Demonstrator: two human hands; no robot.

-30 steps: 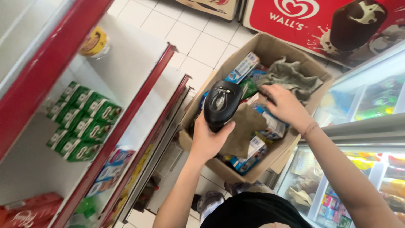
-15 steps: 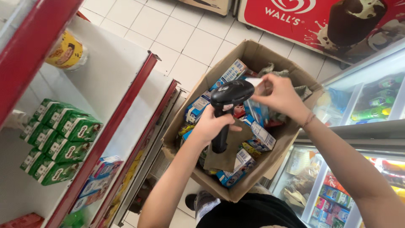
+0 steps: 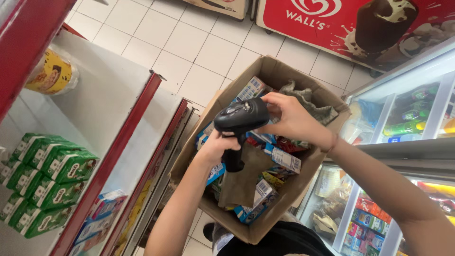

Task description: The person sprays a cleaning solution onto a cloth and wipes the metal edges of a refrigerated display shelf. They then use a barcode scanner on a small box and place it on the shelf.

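The left hand (image 3: 219,148) clenches the black scanner (image 3: 239,124) by its handle, over the box (image 3: 277,76). The right hand (image 3: 289,117) grips its head — rigid, light plastic, best held at the handle.

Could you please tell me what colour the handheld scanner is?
The scanner is black, seen clearly in the head view.

Green cartons (image 3: 45,182) shelved left; blue-white packs (image 3: 283,159) boxed.
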